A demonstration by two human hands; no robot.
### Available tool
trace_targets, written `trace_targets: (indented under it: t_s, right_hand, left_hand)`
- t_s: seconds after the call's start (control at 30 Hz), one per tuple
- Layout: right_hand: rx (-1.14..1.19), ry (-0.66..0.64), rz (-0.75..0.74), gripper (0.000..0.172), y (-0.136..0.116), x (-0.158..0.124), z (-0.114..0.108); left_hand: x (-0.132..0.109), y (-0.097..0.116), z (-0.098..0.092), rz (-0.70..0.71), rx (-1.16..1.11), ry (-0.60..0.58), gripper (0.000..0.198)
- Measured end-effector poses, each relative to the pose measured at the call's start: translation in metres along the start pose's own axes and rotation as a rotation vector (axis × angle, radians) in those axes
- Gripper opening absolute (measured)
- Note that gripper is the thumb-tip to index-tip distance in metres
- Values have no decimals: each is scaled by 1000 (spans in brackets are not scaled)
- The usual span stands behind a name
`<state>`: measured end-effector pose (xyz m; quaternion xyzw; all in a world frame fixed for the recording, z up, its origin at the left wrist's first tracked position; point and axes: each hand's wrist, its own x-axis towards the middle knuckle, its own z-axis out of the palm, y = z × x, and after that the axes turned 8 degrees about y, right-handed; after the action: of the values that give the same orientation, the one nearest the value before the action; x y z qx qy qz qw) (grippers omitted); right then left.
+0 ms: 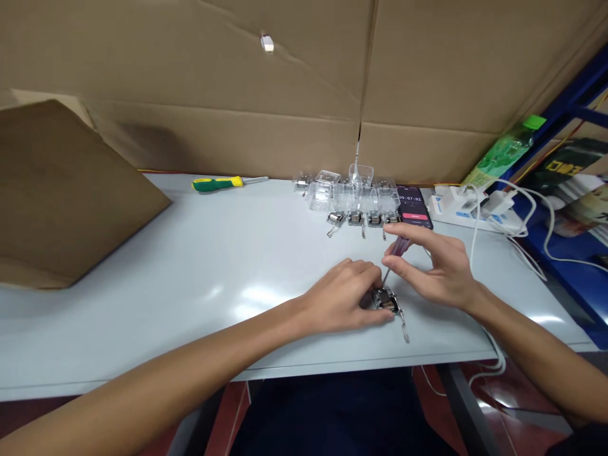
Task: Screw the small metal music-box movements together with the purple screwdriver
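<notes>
Near the table's front edge lies a small hand-crank music box movement (387, 300), its crank pointing toward me. My left hand (349, 294) is closed on its left side, thumb along the front and fingers behind, holding it against the tabletop. In my right hand (434, 266) is a small screwdriver (399, 248) with a clear purple handle, gripped between thumb and fingers. Its shaft slants down and left, and the tip meets the movement's back edge; the exact contact point is too small to make out.
Behind my hands stand several more movements (355, 218) and clear plastic boxes (327, 195). A phone (414, 206) showing a timer lies beside them, then a power strip (479, 212) with white cables and a green bottle (506, 152). A green-yellow screwdriver (218, 183) and cardboard (71, 196) are leftward.
</notes>
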<state>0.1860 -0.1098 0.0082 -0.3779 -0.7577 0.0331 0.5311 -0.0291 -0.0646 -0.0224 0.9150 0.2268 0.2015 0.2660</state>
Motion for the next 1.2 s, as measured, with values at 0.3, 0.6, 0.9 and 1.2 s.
trace_targets:
  t_s: [0.3, 0.6, 0.9, 1.2]
  right_hand:
    - [117, -48, 99, 60, -3, -3, 4]
    - [37, -98, -93, 66, -11, -4, 11]
    - [-36, -16, -102, 60, -10, -1, 8]
    - [-80, 37, -83, 61, -8, 0, 5]
  left_hand:
    - [1, 1, -2, -13, -51, -29, 46]
    - [2, 0, -1, -2, -35, 15, 38]
    - [2, 3, -3, -21, -28, 1, 39]
    - [2, 2, -4, 7, -15, -13, 37]
